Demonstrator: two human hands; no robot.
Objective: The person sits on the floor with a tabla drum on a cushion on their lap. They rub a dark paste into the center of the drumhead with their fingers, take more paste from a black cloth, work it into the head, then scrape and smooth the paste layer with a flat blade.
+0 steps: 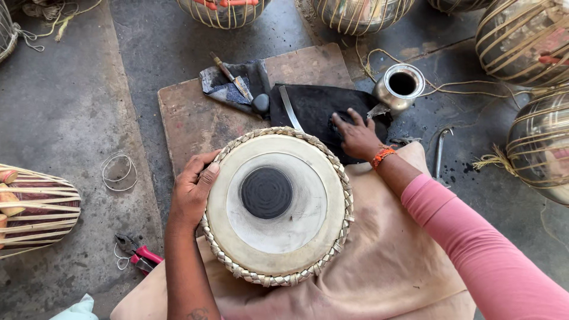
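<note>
— Drum first: where does it sit?
— On a tan cloth, head up, with a black round patch at the middle and a braided rim.
— Left hand?
— Gripping the drum's left edge, thumb on the skin.
— Right hand?
— Spread flat, fingers wide, on a black cloth just behind the drum, holding nothing that I can see.
— Around them?
— A small metal pot beside the black cloth, a wooden board beneath, red-handled pliers on the floor at left, more drums near the edges.
</note>
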